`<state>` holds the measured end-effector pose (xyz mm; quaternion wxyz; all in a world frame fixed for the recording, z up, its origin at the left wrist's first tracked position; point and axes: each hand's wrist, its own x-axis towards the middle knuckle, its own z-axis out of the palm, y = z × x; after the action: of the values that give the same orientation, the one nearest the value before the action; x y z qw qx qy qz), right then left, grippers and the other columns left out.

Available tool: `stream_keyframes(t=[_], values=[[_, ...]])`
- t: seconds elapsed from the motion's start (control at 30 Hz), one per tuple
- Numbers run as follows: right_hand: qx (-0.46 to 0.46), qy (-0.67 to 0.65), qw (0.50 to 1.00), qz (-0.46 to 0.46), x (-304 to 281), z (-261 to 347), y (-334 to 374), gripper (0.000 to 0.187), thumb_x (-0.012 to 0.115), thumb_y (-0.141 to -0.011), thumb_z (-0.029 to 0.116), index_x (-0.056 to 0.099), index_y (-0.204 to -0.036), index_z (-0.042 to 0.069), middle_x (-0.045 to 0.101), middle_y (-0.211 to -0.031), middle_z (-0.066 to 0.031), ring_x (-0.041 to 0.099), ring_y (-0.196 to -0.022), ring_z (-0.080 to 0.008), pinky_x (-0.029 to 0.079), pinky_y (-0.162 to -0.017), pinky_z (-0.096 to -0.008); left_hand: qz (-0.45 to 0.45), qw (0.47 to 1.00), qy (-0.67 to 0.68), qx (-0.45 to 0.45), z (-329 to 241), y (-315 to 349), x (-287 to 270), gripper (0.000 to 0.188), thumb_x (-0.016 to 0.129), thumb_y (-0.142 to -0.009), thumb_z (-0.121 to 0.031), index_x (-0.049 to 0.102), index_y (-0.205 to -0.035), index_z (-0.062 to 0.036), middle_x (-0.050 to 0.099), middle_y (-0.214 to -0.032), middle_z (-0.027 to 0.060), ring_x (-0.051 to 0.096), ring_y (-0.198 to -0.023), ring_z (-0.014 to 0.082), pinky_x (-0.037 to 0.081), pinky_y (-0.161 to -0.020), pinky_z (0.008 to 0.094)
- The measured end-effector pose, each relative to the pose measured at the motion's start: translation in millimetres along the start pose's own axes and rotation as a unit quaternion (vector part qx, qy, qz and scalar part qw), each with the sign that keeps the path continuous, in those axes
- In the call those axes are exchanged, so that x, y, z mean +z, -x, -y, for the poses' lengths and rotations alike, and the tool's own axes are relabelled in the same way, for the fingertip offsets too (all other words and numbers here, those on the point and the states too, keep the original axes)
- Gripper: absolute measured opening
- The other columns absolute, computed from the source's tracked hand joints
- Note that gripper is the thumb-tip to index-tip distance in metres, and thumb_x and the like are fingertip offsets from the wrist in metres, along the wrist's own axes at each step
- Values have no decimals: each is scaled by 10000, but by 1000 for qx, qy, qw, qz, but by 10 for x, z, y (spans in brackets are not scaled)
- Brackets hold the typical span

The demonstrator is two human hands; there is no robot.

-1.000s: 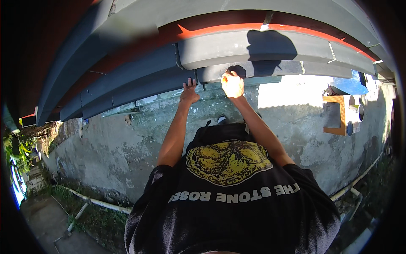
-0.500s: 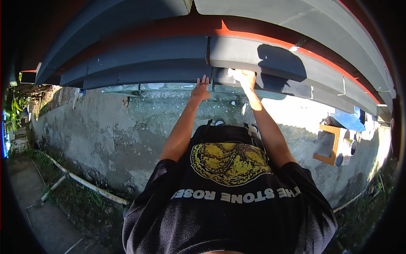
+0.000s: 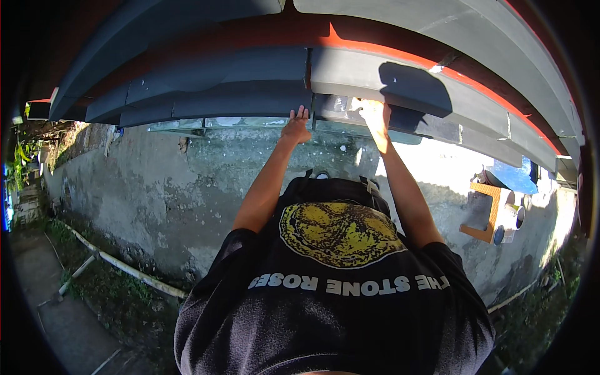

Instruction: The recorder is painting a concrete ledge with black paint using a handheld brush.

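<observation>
- The left hand (image 3: 296, 127) is pressed flat, fingers spread, against the lower edge of a grey moulded ledge (image 3: 219, 94) that runs across the upper part of the view.
- The right hand (image 3: 374, 114) is laid in bright sun on the same ledge, just right of the left hand; whether anything is gripped in it cannot be told.
- A red band (image 3: 375, 50) is seen above the grey steps.
- A rough concrete wall (image 3: 156, 187) is seen below the ledge.
- A white pipe (image 3: 125, 269) is laid along the ground at lower left.
- An orange stand (image 3: 490, 212) is placed well apart, at right.
</observation>
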<state>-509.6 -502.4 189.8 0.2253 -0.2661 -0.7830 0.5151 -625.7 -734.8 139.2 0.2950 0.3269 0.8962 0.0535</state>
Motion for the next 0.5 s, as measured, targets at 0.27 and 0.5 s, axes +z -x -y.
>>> stream_keyframes(t=[0.27,0.5], values=[[-19,235,967,-102,-549,379,111,273,657,-807,271,671,-890,11,655,-806,-241,630,-788,-432,504,-717,-468,17,1000,-25,-4,-16,14,-10,825,531,-789,-243,139,-1493,-63,71,-1570,122,73,-1431,383,149,-1174,404],[-58,371,926,-22,-249,229,114,222,612,-846,250,622,-911,37,643,-870,-223,632,-810,-419,519,-679,-479,13,999,-49,16,-77,25,-68,826,530,-788,-250,144,-1487,-37,77,-1565,145,81,-1432,377,122,-1178,399]])
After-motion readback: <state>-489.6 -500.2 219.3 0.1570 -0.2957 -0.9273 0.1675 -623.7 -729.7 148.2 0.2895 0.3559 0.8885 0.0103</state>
